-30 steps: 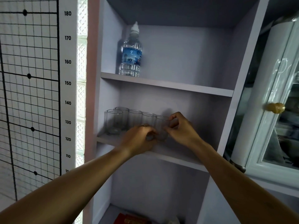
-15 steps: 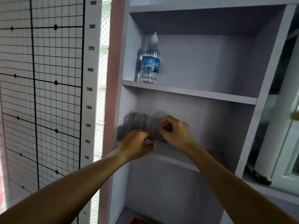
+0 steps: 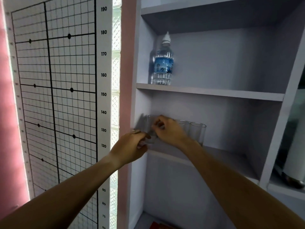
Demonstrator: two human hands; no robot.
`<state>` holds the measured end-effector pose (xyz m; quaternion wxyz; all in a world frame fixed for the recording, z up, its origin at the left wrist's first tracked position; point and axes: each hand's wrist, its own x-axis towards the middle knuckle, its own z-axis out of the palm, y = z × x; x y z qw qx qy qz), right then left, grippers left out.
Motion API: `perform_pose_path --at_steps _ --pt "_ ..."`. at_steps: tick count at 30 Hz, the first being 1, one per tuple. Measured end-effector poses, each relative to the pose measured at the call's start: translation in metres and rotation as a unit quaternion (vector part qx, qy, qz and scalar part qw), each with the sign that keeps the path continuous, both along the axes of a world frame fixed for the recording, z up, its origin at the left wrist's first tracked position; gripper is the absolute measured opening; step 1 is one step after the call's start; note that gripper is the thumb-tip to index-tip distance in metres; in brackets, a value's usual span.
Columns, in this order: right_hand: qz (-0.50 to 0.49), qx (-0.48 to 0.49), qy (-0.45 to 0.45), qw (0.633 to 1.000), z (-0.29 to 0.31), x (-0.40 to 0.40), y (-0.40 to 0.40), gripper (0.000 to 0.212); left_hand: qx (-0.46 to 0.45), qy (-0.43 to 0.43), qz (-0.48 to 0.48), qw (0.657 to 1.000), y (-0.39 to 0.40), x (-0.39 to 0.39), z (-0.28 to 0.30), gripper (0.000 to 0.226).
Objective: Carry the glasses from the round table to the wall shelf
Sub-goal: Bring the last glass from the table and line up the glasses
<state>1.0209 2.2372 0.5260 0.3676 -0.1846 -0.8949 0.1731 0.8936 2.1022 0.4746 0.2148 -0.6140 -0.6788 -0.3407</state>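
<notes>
At the far left I see a height chart (image 3: 54, 96) on the wall, a black grid with a numbered scale running down its right edge, and next to it a bright strip of glass blocks (image 3: 115, 80). Just right of that stands the wall shelf (image 3: 206, 92), pale grey with several open compartments.

My left hand (image 3: 130, 147) reaches in at the left front corner of the middle compartment. Its fingers are curled inward and touch the base of a blurred glass (image 3: 151, 129) at the shelf's left end; I read it as pinching that glass low down, though the blur keeps me from being sure how firm the grip is. My right hand (image 3: 170, 130) is just beside it, a little higher and deeper in, with fingers bent around the upper part of the same glass, closed on it from the right.

The row of glasses (image 3: 184, 127) stands upright on the middle board, running from the left side wall toward the centre, partly hidden behind my right hand. The rightmost glass (image 3: 198, 133) is clear of both hands and sharp in view.

One board up, a water bottle (image 3: 163, 63) with a blue label and white cap stands upright near the left wall. At the far right edge I see part of a white cabinet (image 3: 295, 138).
</notes>
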Motion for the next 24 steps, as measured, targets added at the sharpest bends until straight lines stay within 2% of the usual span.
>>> perform_pose_path --at_steps 5,10,14,17,24 --pt "-0.032 0.001 0.015 0.999 0.004 0.039 0.005 0.007 0.034 0.057 -0.039 0.997 0.020 0.022 0.002 0.016" --pt "-0.083 -0.009 0.044 0.996 0.001 0.095 0.018 0.011 0.074 0.125 -0.104 0.984 0.052 0.061 0.001 0.017" --pt "-0.107 -0.034 0.096 0.989 -0.009 0.133 0.027 0.013 0.084 0.111 -0.176 0.974 0.075 0.093 0.002 0.025" --pt "-0.129 -0.040 0.128 0.983 -0.014 0.154 0.031 0.013 0.094 0.136 -0.209 0.964 0.089 0.110 0.004 0.025" --pt "-0.191 -0.077 0.168 0.964 -0.019 0.171 0.043 0.019 0.036 0.138 -0.208 0.968 0.110 0.127 0.006 0.031"
